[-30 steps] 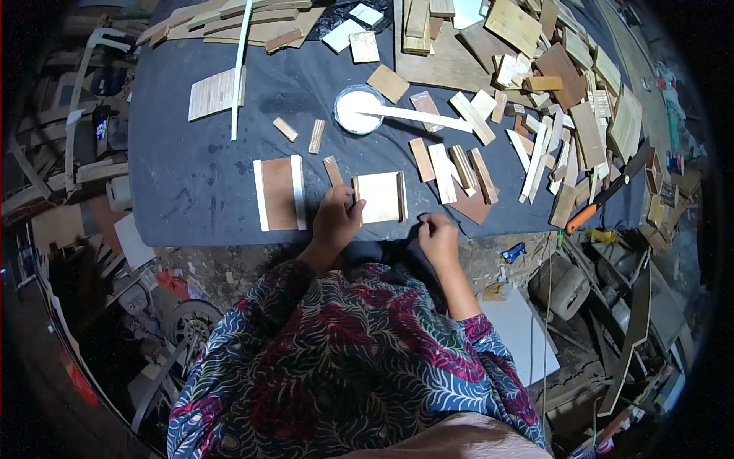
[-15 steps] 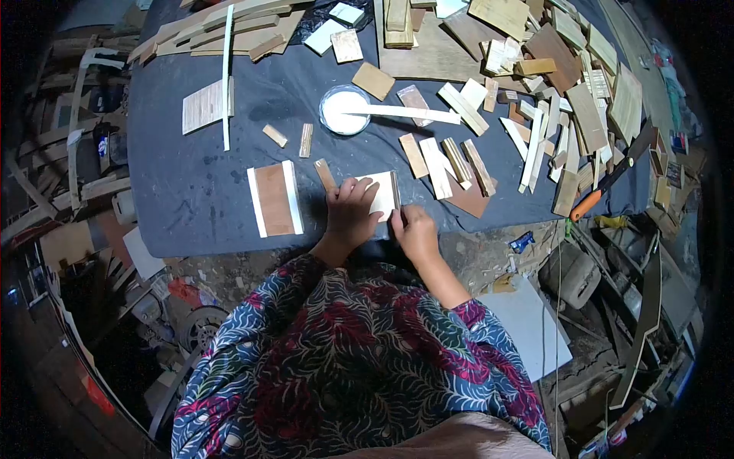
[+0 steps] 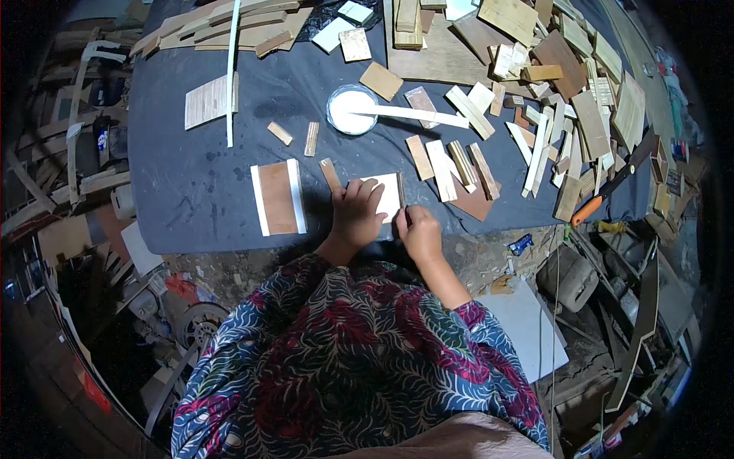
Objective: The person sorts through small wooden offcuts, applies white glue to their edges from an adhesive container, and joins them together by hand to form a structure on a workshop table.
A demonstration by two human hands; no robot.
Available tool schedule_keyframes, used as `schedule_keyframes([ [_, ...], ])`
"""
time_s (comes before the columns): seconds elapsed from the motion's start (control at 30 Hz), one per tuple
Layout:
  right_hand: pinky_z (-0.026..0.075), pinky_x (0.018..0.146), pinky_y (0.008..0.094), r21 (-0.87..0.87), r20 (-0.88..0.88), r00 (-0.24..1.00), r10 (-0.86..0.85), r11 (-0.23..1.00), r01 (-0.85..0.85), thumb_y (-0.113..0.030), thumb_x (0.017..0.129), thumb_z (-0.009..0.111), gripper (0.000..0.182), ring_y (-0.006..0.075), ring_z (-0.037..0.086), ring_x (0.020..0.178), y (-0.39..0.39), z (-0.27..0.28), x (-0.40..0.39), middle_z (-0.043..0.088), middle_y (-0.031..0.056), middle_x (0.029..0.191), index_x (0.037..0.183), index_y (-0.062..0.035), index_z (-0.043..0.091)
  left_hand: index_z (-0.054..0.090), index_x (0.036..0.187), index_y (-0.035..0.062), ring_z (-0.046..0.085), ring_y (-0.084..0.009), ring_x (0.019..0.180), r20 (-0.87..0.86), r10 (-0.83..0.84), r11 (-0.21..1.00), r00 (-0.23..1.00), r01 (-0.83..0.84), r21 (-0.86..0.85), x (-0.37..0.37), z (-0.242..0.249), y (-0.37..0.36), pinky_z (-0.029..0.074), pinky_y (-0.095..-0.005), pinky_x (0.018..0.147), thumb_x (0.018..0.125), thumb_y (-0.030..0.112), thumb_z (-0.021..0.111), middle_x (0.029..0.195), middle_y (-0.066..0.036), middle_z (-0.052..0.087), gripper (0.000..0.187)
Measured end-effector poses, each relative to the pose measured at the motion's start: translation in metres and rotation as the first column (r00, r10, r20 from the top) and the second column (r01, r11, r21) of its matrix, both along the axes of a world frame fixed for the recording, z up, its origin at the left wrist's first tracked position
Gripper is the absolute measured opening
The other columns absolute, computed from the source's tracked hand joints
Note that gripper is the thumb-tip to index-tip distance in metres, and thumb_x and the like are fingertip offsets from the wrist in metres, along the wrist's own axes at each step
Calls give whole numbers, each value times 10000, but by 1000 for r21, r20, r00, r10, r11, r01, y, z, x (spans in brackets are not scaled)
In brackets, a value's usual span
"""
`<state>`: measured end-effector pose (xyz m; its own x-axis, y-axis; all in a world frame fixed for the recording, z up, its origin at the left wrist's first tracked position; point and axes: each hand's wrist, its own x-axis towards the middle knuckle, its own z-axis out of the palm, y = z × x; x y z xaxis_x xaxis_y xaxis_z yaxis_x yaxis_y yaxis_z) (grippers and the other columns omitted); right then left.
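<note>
A pale square wood board (image 3: 390,191) lies near the table's front edge. My left hand (image 3: 356,210) rests flat on its left part, fingers spread, hiding that side. Along the board's right edge runs a narrow dark wood strip (image 3: 401,186). My right hand (image 3: 420,231) has curled fingers closed at the strip's near end, with the thumb against the board's side. A small wood block (image 3: 329,174) lies just beyond my left hand. To the left sits a brown panel (image 3: 278,200) with white strips on two sides.
A tub of white glue (image 3: 352,98) with a flat stick (image 3: 420,115) across it stands beyond my hands. Wood offcuts (image 3: 459,172) lie to the right, near an orange-handled saw (image 3: 587,209). Larger pieces are piled at the back right. Long strips (image 3: 245,30) lie back left.
The whole table view has shifted slightly right and up. Both hands keep almost the same hold on the board and strip.
</note>
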<state>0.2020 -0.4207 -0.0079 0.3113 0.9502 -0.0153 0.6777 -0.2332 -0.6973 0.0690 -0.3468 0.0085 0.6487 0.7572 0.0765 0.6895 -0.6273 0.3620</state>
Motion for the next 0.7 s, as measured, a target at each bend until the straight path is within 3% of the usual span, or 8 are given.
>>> schedule_keyframes([
  [0.07,451,567,440,-15,0,1000,5,1000,-5,-120,757,567,139,372,542,619,0,0,0,539,186,674,690,-14,507,503,1125,114,406,-212,1024,-33,-8,999,999,7,-52,-2,-2,1,265,-404,794,586,257,707,1122,-24,459,594],
  [0.43,456,571,431,-74,-12,1000,13,997,-14,-136,752,598,174,386,552,635,1,11,6,557,214,695,684,12,538,519,1104,108,422,-213,1020,3,-12,999,1000,12,-42,-1,1,3,280,-402,786,585,245,710,1112,-28,471,570],
  [0.5,457,572,420,-84,-105,993,-50,996,41,-146,739,620,202,390,558,630,-5,24,13,567,230,685,672,35,561,532,1086,112,435,-210,1018,0,-10,997,1000,10,-76,-3,2,4,284,-402,784,589,240,709,1101,-26,485,543],
  [0.53,458,562,406,-166,-167,978,-127,981,99,-147,724,635,207,383,564,609,-9,25,16,568,232,659,673,44,576,543,1068,118,446,-204,1015,29,5,998,1000,-3,-69,-3,2,5,284,-404,786,597,238,706,1087,-24,499,513],
  [0.63,456,532,376,-191,-202,956,-214,966,176,-117,726,619,160,347,575,574,-19,21,27,566,208,622,683,31,575,570,1010,110,480,-209,1001,72,48,995,996,-42,-94,3,7,13,311,-401,813,651,189,675,1040,-34,543,382],
  [0.7,453,524,367,-160,-171,968,-182,975,155,-117,726,621,167,332,572,553,-19,24,26,563,191,600,679,35,571,578,976,82,506,-245,984,269,68,985,961,-22,-171,6,-5,22,363,-377,824,691,115,633,1003,-66,566,292],
])
